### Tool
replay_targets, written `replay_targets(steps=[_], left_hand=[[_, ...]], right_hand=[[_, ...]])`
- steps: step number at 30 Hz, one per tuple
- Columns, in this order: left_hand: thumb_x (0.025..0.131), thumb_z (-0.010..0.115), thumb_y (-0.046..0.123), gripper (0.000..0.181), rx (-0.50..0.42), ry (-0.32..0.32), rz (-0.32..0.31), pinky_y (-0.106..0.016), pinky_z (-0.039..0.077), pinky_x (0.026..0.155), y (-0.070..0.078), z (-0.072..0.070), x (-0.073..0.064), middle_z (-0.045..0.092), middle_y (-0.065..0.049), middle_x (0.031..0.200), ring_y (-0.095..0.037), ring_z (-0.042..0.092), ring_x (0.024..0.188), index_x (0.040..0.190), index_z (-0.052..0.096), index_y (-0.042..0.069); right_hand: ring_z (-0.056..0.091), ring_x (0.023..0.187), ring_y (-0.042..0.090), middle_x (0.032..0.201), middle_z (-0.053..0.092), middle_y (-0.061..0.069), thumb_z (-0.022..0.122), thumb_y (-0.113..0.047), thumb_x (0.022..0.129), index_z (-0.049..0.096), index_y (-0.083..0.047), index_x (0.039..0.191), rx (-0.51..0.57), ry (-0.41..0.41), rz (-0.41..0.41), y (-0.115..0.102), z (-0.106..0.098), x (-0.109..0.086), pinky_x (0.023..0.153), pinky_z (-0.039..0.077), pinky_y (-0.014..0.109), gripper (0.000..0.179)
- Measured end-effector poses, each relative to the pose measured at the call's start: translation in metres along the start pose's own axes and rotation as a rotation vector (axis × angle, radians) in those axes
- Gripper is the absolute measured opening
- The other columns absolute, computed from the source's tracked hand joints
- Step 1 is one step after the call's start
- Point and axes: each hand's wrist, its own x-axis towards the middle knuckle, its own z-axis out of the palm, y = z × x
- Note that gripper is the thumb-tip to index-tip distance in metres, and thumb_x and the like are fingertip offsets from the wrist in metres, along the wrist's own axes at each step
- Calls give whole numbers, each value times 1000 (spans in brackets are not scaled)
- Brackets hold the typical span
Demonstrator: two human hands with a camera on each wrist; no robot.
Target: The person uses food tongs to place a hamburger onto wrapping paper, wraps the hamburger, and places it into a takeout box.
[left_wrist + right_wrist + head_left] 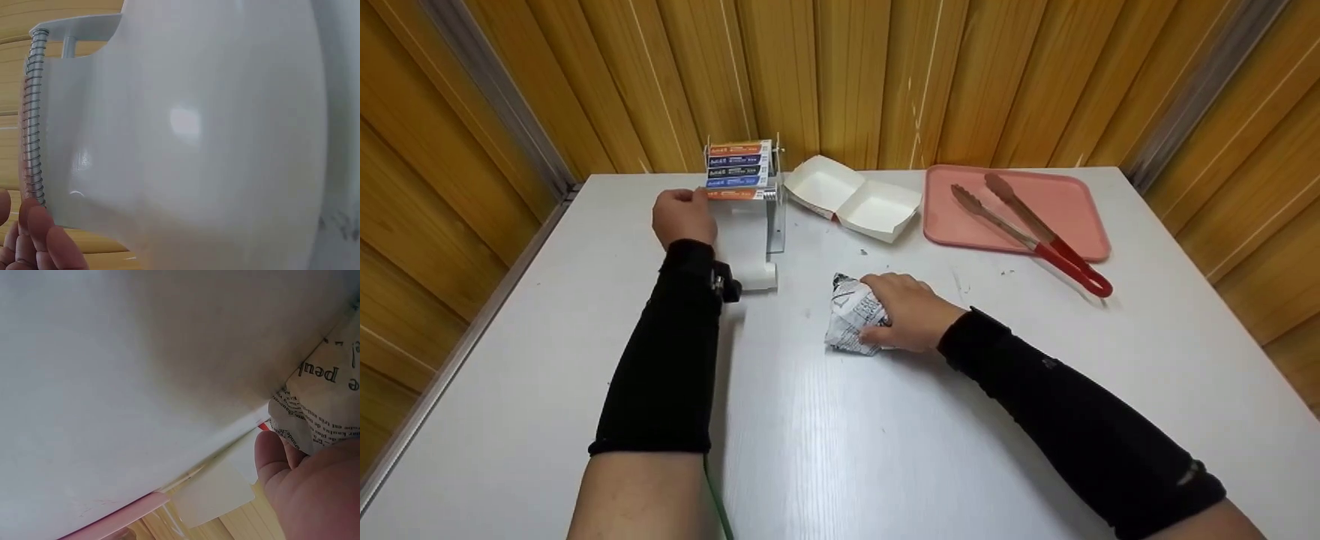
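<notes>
My left hand is at the near left corner of a small display rack that bears a row of colourful printed boxes. Its thumb and fingers pinch the left end of the nearest box, an orange one. In the left wrist view, a coiled spring on a rod runs beside a white curved sheet, with the fingers at its lower end. On the table, my right hand grips a packet wrapped in newsprint-patterned paper; its contents are hidden.
An opened white carton lies right of the rack. Farther right is a pink tray, with red-handled tongs across it, handles over its front edge. Wood-patterned panels stand behind the white table.
</notes>
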Motion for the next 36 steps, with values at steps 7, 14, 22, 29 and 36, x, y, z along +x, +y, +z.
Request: replay_targets(steps=[7, 14, 22, 29, 36], left_hand=[[107, 61, 25, 31, -40, 8, -37, -31, 52, 92, 4, 0, 0, 70, -9, 127, -19, 64, 112, 133, 64, 8], [104, 61, 23, 35, -85, 19, 25, -28, 53, 87, 3, 1, 0, 74, -8, 124, -17, 66, 106, 135, 69, 10], [98, 66, 20, 21, -222, 17, 134, -23, 45, 78, 8, 1, -7, 71, -5, 104, -15, 59, 98, 110, 78, 7], [100, 66, 20, 18, -304, -18, 185, -23, 45, 82, 17, 0, -17, 65, -2, 100, -14, 56, 98, 106, 74, 6], [102, 66, 17, 14, -424, -81, 209, -24, 48, 82, 24, -4, -32, 62, -2, 99, -14, 57, 95, 107, 71, 4]], right_hand=[[35, 154, 39, 163, 43, 20, 73, -46, 96, 33, -9, 162, 12, -15, 8, -2, 0, 2, 129, 24, 54, 86], [35, 155, 38, 164, 42, 20, 74, -47, 95, 32, -8, 163, 7, -16, 16, -3, -1, 1, 130, 23, 53, 89], [36, 154, 38, 163, 43, 20, 75, -46, 95, 34, -8, 162, 8, -9, 10, -3, -1, 2, 130, 24, 54, 87], [37, 153, 38, 161, 45, 18, 74, -46, 96, 34, -10, 161, -13, 0, -2, 0, 2, 2, 128, 26, 54, 85], [39, 152, 37, 160, 45, 19, 74, -46, 96, 35, -9, 161, -12, 7, 2, 2, 2, 1, 128, 27, 55, 85]])
